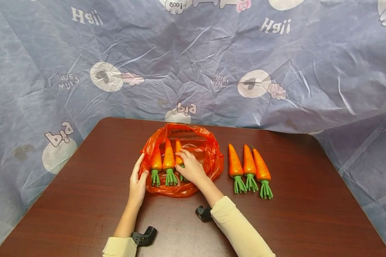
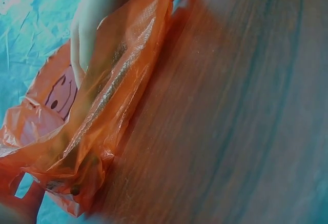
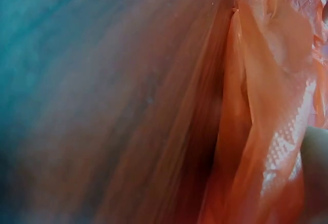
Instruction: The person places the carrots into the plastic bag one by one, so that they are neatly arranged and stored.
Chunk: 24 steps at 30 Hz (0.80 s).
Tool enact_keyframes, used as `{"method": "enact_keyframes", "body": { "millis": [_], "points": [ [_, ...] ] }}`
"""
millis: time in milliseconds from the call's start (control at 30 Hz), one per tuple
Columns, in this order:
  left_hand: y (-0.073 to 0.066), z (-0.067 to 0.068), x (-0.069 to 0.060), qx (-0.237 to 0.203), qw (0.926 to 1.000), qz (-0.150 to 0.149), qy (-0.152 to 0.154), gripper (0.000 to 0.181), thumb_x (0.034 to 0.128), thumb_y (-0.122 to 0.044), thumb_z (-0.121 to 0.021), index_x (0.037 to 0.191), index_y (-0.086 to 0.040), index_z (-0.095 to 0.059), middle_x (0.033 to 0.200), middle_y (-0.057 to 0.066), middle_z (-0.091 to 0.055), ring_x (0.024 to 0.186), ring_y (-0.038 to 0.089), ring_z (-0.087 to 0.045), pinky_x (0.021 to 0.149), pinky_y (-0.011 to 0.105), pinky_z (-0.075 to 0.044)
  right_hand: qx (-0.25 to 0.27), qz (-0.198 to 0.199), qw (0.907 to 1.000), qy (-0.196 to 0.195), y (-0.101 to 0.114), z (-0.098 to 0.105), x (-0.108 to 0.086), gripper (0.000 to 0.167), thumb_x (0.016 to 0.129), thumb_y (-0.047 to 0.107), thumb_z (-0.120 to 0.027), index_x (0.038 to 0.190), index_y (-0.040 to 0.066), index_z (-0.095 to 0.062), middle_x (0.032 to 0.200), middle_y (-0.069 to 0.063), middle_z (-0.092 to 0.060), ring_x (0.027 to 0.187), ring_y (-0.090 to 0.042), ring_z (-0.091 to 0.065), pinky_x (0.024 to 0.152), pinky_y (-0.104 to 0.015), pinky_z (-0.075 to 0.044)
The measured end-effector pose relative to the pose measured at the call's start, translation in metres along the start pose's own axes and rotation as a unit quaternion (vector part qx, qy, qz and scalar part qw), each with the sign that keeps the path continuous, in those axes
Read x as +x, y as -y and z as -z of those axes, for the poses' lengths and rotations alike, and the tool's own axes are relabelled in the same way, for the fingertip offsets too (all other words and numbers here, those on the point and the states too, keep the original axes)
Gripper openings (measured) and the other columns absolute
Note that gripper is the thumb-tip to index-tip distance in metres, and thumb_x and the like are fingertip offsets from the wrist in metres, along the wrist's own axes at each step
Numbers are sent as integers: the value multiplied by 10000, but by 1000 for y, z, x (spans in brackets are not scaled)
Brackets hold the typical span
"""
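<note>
In the head view, an orange-red plastic bag [image 1: 216, 154] lies spread open on the dark wood-grain table [image 1: 292, 167], three glossy carrots inside with green tops toward the person. The right hand [image 1: 193, 170] reaches into the bag and grips the right-hand carrot [image 1: 178, 146], thumb and fingers about its body. Beside that one lie the middle carrot [image 1: 168, 155] and the left-hand carrot [image 1: 156, 162]. The left hand [image 1: 137, 182] touches the bag's left side with its fingers nearly straight and the thumb held apart. Three loose carrots [image 1: 249, 162] lie close together on the table right of the bag; a grey-blue printed cloth [image 1: 193, 53] hangs behind. Each wrist bears a black device [image 1: 145, 237] near a cream sleeve [image 1: 241, 228]. In the left wrist view, the bag's creased side slants across, and the right hand comes in over its rim, fingers pointing down. In the right wrist view, the bag's wall stands at the right beside a blurred tabletop; that view alone does not tell the grip.
</note>
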<state>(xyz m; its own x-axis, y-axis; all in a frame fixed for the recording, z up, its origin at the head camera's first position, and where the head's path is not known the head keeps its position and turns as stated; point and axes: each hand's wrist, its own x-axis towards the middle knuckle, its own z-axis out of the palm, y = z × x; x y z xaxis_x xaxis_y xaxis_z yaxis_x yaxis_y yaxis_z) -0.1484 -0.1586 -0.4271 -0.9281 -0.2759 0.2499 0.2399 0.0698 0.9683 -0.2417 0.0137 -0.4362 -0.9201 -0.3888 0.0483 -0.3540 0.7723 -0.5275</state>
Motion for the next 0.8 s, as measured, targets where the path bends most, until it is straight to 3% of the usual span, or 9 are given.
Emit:
{"method": "enact_keyframes", "body": {
  "millis": [400, 800],
  "points": [
    [0, 1, 0, -34, 10000, 3, -6, 540, 876, 94, -362, 1395, -50, -342, 1461, 89, -324, 1287, 48, -300, 993, 37, -255, 8, 118, 9999, -51, 3, 12, -13, 562, 851, 434, -534, 1358, 220, -422, 1469, -23, -320, 1336, -250, -314, 1034, -538, -294],
    [0, 1, 0, -77, 10000, 50, 16, 537, 880, 97, -359, 1397, -47, -338, 1463, 92, -317, 1276, 23, -300, 999, 45, -254, -6, 237, 9991, -340, 3, 25, -23, 537, 855, 401, -546, 1342, 197, -448, 1447, -36, -358, 1340, -253, -307, 1089, -510, -211]
  ]
}}
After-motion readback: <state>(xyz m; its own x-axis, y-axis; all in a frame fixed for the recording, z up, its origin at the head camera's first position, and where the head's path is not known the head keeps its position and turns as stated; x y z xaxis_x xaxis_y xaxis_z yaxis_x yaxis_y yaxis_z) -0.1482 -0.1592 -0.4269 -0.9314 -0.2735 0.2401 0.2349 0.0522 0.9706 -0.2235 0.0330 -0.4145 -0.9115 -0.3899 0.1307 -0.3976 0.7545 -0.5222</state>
